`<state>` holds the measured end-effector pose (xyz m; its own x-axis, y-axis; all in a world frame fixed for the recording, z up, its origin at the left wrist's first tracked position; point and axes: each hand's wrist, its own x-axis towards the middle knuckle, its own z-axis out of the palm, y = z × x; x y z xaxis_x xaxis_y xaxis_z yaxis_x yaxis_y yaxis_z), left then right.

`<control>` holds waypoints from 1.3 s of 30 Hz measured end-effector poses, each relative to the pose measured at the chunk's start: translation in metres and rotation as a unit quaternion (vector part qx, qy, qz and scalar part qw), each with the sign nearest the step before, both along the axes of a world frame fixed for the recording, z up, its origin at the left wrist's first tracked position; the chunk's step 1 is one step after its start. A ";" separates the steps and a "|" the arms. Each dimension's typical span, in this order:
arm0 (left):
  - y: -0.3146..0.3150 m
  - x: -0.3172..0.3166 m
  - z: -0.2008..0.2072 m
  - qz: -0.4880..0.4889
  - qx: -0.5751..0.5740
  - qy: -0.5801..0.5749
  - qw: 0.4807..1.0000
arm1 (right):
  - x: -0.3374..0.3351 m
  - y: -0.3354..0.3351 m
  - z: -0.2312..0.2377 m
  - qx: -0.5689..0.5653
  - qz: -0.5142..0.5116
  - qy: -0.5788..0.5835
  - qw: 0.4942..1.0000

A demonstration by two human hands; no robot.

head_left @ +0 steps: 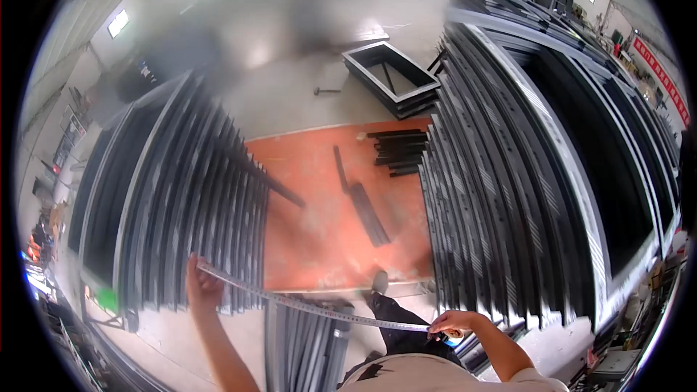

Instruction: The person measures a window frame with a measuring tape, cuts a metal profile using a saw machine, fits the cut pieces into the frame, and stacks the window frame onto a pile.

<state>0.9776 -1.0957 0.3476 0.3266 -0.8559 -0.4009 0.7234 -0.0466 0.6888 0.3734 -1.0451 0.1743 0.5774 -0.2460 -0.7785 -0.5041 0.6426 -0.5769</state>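
A tape measure's pale blade (312, 309) stretches across in front of me, sagging slightly between my two hands. The end of it is pinched in my left hand (204, 289), beside the near ends of the stacked dark frames (185, 203) on the left. Closed around the tape measure's case (454, 339), my right hand (456, 321) is close to my body, by the near end of the right-hand stack. The fingers partly cover the case. Below the blade lies a bundle of long grey bars (305, 345).
A tall stack of dark metal frames (501, 174) stands on the right. Between the stacks, an orange board (312, 247) carries loose dark bars (369, 214) and a pile of short bars (399, 151). Farther off are rectangular frames (363, 65) and a hammer (327, 91). The upper left is blurred.
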 end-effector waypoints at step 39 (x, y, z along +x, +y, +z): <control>-0.997 -0.097 -0.136 -0.393 0.128 -0.212 0.885 | 0.322 -0.977 -0.009 0.011 -0.413 -0.003 0.911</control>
